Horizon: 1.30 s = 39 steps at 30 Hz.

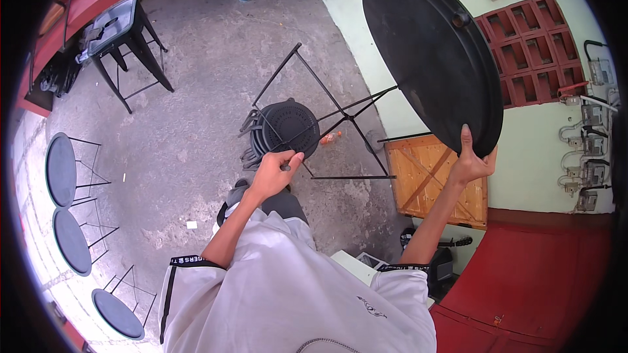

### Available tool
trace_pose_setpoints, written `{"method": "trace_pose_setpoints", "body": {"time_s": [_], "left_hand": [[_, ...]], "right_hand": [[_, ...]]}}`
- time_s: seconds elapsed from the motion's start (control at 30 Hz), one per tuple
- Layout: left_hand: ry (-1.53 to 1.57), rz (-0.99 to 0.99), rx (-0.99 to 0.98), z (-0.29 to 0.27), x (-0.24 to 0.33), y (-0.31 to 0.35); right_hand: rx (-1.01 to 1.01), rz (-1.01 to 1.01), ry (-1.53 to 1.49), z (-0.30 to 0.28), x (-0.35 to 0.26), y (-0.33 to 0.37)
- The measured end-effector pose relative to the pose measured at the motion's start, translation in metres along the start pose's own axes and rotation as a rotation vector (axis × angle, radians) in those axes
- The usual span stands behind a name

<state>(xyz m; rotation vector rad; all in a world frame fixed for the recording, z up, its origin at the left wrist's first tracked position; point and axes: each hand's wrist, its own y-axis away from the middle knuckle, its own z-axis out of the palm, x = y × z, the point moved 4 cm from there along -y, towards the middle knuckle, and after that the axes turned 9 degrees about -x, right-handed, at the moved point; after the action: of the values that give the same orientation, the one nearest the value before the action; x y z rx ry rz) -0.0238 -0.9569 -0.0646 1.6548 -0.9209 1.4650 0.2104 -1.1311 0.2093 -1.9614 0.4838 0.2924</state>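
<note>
My right hand (pixel 470 162) grips the lower rim of a large round black tabletop (pixel 428 52), which is tilted up on edge against the pale green wall. My left hand (pixel 273 173) is closed around a thin black rod of the folding metal table frame (pixel 327 111), near its lower corner. The frame's crossed legs spread out toward the tabletop. Behind the frame sits a stack of black round plastic stools (pixel 288 127) on the concrete floor.
A black metal stool (pixel 121 33) stands at the upper left. Three round black folding tables (pixel 62 170) line the left edge. A wooden panel (pixel 435 176) leans on the wall at right, with red lattice vents (pixel 530 39) and wall meters (pixel 592 150) beyond.
</note>
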Motion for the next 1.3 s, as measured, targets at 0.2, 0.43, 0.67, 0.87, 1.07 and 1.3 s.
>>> {"method": "trace_pose_setpoints", "body": {"time_s": [0.2,0.43,0.67,0.87,1.07,1.3], "left_hand": [[-0.048,0.011,-0.001,0.0,0.001,0.001],[-0.027,0.009,0.016,-0.003,0.002,0.001],[0.006,0.007,0.016,-0.001,0.002,-0.001],[-0.007,-0.02,0.005,-0.004,0.003,-0.005],[0.011,-0.048,-0.003,-0.002,0.004,-0.007],[0.084,-0.028,-0.005,0.0,0.002,-0.011]], "right_hand": [[0.003,0.095,0.007,0.01,-0.001,0.014],[0.027,0.07,0.044,0.012,-0.001,0.014],[0.029,0.044,0.039,0.011,-0.01,0.012],[-0.036,0.047,0.061,0.01,-0.008,0.03],[-0.203,0.106,0.205,0.0,0.004,0.086],[-0.325,-0.011,0.169,0.013,-0.004,0.136]]}}
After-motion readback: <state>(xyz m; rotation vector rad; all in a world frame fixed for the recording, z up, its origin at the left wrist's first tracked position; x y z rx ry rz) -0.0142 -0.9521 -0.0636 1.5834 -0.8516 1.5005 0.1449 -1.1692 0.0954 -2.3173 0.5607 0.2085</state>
